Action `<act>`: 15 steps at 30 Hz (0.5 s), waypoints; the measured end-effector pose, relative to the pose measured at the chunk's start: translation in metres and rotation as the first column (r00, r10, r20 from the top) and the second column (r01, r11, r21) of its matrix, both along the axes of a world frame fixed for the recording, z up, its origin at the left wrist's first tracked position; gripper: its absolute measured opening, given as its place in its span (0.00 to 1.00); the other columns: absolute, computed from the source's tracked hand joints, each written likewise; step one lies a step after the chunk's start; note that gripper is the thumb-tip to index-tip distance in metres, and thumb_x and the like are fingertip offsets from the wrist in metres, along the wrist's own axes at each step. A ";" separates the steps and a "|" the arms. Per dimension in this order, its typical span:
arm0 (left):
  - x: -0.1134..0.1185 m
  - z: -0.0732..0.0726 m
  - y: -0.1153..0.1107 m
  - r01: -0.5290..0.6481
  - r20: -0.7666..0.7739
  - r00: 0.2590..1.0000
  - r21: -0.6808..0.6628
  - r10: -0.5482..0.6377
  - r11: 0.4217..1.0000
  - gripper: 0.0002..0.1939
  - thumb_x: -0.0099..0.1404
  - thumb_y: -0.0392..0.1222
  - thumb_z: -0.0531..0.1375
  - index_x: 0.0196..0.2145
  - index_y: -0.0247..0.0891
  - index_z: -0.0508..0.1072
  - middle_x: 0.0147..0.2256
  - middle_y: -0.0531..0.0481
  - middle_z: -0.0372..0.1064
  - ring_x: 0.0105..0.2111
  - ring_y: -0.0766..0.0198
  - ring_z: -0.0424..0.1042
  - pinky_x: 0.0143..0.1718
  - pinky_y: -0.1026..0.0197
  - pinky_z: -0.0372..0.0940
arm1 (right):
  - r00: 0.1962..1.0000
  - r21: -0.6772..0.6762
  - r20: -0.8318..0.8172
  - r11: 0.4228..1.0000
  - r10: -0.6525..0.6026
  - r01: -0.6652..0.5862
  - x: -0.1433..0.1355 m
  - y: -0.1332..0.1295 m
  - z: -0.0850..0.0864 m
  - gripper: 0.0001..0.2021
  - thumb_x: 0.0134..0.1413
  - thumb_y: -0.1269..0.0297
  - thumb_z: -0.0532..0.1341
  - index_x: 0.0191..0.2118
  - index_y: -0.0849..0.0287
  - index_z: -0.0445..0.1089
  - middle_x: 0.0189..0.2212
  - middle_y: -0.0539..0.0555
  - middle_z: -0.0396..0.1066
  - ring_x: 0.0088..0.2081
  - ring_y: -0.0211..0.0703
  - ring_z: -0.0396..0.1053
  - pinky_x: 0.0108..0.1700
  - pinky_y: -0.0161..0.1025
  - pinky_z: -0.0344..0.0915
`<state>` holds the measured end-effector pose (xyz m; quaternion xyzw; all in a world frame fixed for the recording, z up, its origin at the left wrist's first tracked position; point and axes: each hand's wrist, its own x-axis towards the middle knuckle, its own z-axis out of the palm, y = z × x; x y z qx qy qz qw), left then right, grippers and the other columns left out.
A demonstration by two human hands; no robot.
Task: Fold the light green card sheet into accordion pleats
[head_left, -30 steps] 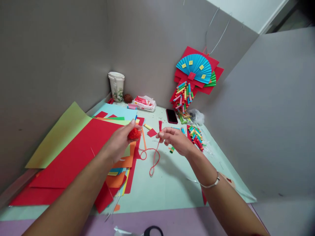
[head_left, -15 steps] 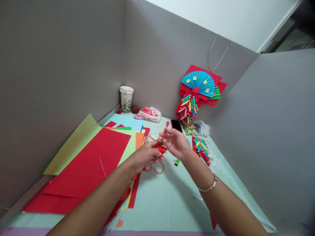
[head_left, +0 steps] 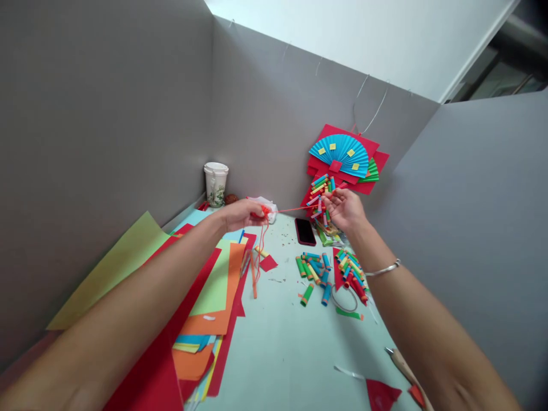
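My left hand [head_left: 242,215] is closed around a small bundle of red cord [head_left: 266,211]. Loose strands dangle below it over the table edge of the paper pile. Out to the right, my right hand [head_left: 346,209] pinches the other end of the same cord. Between the two hands the strand runs nearly straight, above the table. Behind my right hand hangs a red paper decoration [head_left: 325,136] with a blue pleated fan [head_left: 342,149] and several small coloured paper rolls.
Coloured paper sheets [head_left: 209,285] cover the left side. Paper rolls [head_left: 317,268] lie mid-table, with more on the right [head_left: 349,265]. A phone [head_left: 305,232], a white cup [head_left: 216,185], a grey ring [head_left: 345,298] and a wooden-handled tool [head_left: 406,368] also lie around. Grey panels enclose the table.
My hands have moved apart from close together, the right one up and to the right, the left one up and leftward. The red cord is now drawn out between them.
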<state>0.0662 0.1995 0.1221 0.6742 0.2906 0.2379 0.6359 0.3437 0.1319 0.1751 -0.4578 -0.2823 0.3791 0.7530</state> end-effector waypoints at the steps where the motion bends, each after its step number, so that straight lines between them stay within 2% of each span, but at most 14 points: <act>1: 0.007 0.005 0.017 -0.054 -0.029 0.998 0.068 0.056 0.996 0.12 0.68 0.45 0.60 0.44 0.34 0.74 0.40 0.48 0.74 0.40 0.62 0.74 0.41 0.56 0.72 | 1.000 -0.017 0.026 1.000 -0.010 0.010 0.002 0.008 -0.006 0.07 0.59 0.71 0.55 0.29 0.56 0.62 0.25 0.49 0.69 0.32 0.33 0.73 0.39 0.28 0.74; 4: 0.028 0.010 0.066 -0.213 -0.155 0.952 0.281 0.263 0.936 0.17 0.69 0.48 0.60 0.50 0.36 0.71 0.48 0.44 0.72 0.44 0.59 0.74 0.45 0.50 0.72 | 0.992 -0.098 0.127 0.995 -0.019 0.032 0.001 0.033 -0.032 0.07 0.62 0.69 0.56 0.31 0.58 0.65 0.29 0.51 0.72 0.35 0.37 0.74 0.40 0.32 0.75; 6: 0.038 0.006 0.095 -0.263 -0.224 0.897 0.424 0.382 0.867 0.19 0.69 0.49 0.61 0.53 0.36 0.71 0.52 0.44 0.70 0.48 0.55 0.72 0.49 0.47 0.71 | 0.977 -0.178 0.211 0.983 -0.005 0.043 -0.006 0.050 -0.055 0.06 0.65 0.64 0.58 0.38 0.60 0.69 0.35 0.53 0.73 0.38 0.39 0.74 0.40 0.37 0.75; 8: 0.043 -0.003 0.119 -0.244 -0.285 0.849 0.536 0.446 0.808 0.19 0.69 0.48 0.61 0.54 0.37 0.70 0.55 0.43 0.69 0.51 0.54 0.71 0.51 0.45 0.70 | 0.953 -0.275 0.302 0.960 0.032 0.055 -0.014 0.064 -0.080 0.13 0.66 0.58 0.61 0.49 0.61 0.70 0.45 0.55 0.73 0.42 0.42 0.74 0.43 0.43 0.74; 10: 0.044 -0.015 0.137 -0.188 -0.347 0.810 0.610 0.473 0.770 0.19 0.69 0.48 0.61 0.54 0.38 0.71 0.55 0.43 0.68 0.52 0.54 0.71 0.52 0.45 0.70 | 0.912 -0.382 0.399 0.922 0.097 0.068 -0.022 0.074 -0.105 0.17 0.65 0.56 0.62 0.55 0.60 0.68 0.51 0.57 0.71 0.46 0.46 0.73 0.47 0.48 0.73; 13: 0.042 -0.033 0.156 -0.101 -0.443 0.746 0.663 0.498 0.742 0.20 0.69 0.48 0.61 0.55 0.38 0.70 0.55 0.43 0.69 0.52 0.54 0.71 0.51 0.45 0.70 | 0.803 -0.533 0.547 0.838 0.238 0.114 -0.031 0.084 -0.138 0.18 0.65 0.56 0.62 0.56 0.59 0.68 0.53 0.58 0.69 0.49 0.48 0.72 0.49 0.51 0.72; 15: 0.039 -0.043 0.167 -0.062 -0.494 0.700 0.678 0.516 0.733 0.20 0.68 0.48 0.62 0.55 0.38 0.70 0.54 0.43 0.69 0.51 0.54 0.71 0.51 0.45 0.70 | 0.684 -0.598 0.643 0.783 0.344 0.169 -0.033 0.088 -0.155 0.18 0.65 0.56 0.61 0.55 0.59 0.69 0.54 0.58 0.69 0.49 0.48 0.71 0.50 0.50 0.72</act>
